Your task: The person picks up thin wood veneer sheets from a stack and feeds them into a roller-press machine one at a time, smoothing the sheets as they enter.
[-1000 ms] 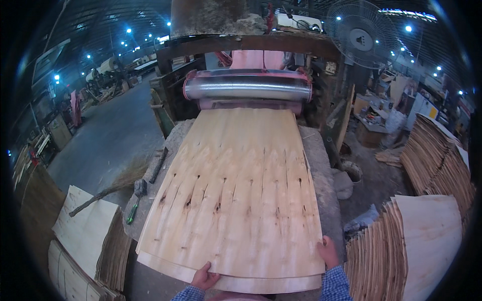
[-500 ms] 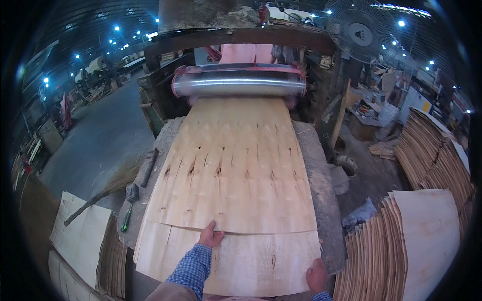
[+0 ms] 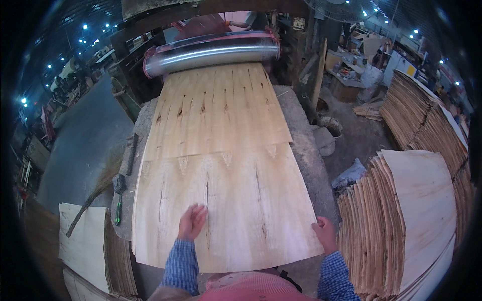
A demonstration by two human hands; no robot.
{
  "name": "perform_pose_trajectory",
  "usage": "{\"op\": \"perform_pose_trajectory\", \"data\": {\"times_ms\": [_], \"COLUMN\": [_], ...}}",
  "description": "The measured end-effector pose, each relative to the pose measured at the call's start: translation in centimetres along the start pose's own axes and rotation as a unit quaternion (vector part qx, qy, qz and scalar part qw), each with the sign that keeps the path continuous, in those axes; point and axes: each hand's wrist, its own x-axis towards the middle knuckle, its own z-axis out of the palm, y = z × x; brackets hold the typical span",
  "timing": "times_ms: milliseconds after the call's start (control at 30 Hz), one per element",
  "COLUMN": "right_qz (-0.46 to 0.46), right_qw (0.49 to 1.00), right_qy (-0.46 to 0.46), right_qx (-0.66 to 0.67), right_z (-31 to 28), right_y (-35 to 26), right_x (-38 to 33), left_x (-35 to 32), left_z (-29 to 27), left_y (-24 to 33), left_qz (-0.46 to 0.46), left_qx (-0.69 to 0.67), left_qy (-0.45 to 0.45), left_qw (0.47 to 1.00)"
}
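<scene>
An upper wood veneer sheet [image 3: 216,115], streaked with dark knots, lies with its far end at a shiny metal roller [image 3: 216,53]. Under its near edge, a paler veneer sheet [image 3: 236,200] stretches toward me. My left hand [image 3: 193,221] is over the pale sheet, left of its middle, fingers apart and holding nothing. At that sheet's right edge my right hand [image 3: 325,234] is closed, thumb against the rim; its curled fingers are partly hidden.
Veneer stacks stand at the right [image 3: 371,226], far right [image 3: 416,115] and lower left [image 3: 83,246]. A twig broom [image 3: 95,198], a dark brush [image 3: 119,183] and a green-handled tool [image 3: 118,212] lie left of the sheets. Buckets [image 3: 331,128] stand on the floor at right.
The upper sheet has slid away from me toward the roller, baring more of the pale sheet. My left hand has let go of its near edge. My right hand remains at the pale sheet's right edge.
</scene>
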Motion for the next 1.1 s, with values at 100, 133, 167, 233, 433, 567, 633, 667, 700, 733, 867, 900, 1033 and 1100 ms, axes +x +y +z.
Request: {"op": "perform_pose_trajectory", "data": {"times_ms": [100, 133, 167, 233, 433, 567, 633, 667, 700, 733, 867, 900, 1033, 1100], "right_qz": [0.041, 0.03, 0.016, -0.013, 0.07, 0.149, 0.166, 0.164, 0.162, 0.163, 0.141, 0.144, 0.158, 0.171], "right_qw": [0.978, 0.973, 0.965, 0.938, 0.909, 0.919, 0.912, 0.91, 0.917, 0.923, 0.933, 0.935, 0.932, 0.931], "right_qy": [-0.169, -0.205, -0.243, -0.279, -0.237, -0.198, -0.194, -0.19, -0.185, -0.175, -0.149, -0.152, -0.17, -0.164], "right_qx": [0.115, 0.105, 0.094, 0.207, 0.336, 0.305, 0.32, 0.329, 0.315, 0.302, 0.296, 0.288, 0.277, 0.276], "right_z": [-1.2, -1.5, -1.8, -2.7, -4.5, -2.0, -1.0, -0.4, 0.1, 0.7, 1.5, 1.4, 1.4, 1.0], "right_y": [-5.5, -7.9, -10.7, -15.4, -11.3, -0.2, 2.9, 3.4, 4.2, 5.4, 9.0, 8.7, 7.5, 7.3], "right_x": [0.6, 0.6, 0.4, -0.6, -0.7, 1.2, 1.8, 1.6, 1.9, 2.1, 2.9, 3.0, 2.6, 2.3], "left_x": [-8.0, -10.2, -11.8, -16.1, -21.1, -19.0, -18.8, -19.0, -19.2, -18.5, -16.4, -17.1, -20.1, -21.3], "left_z": [-4.8, -6.6, -9.5, -10.3, -6.8, -9.0, -8.4, -8.3, -8.3, -9.9, -11.6, -10.7, -11.1, -9.1], "left_y": [-3.4, -4.4, -6.0, -7.2, -7.0, -9.2, -9.3, -9.4, -9.5, -10.3, -11.7, -11.6, -11.5, -11.4], "left_qz": [-0.041, -0.093, -0.134, -0.284, -0.104, -0.066, -0.073, -0.085, -0.097, -0.093, -0.116, -0.131, -0.134, -0.137], "left_qx": [-0.059, -0.061, -0.031, -0.014, -0.142, -0.018, 0.093, 0.12, 0.147, 0.151, 0.104, 0.074, 0.006, -0.079], "left_qy": [0.037, -0.016, 0.028, 0.001, -0.014, 0.077, 0.085, 0.1, 0.115, 0.095, 0.087, 0.11, 0.13, 0.219], "left_qw": [0.997, 0.994, 0.99, 0.959, 0.984, 0.995, 0.989, 0.984, 0.978, 0.98, 0.984, 0.982, 0.982, 0.963]}}
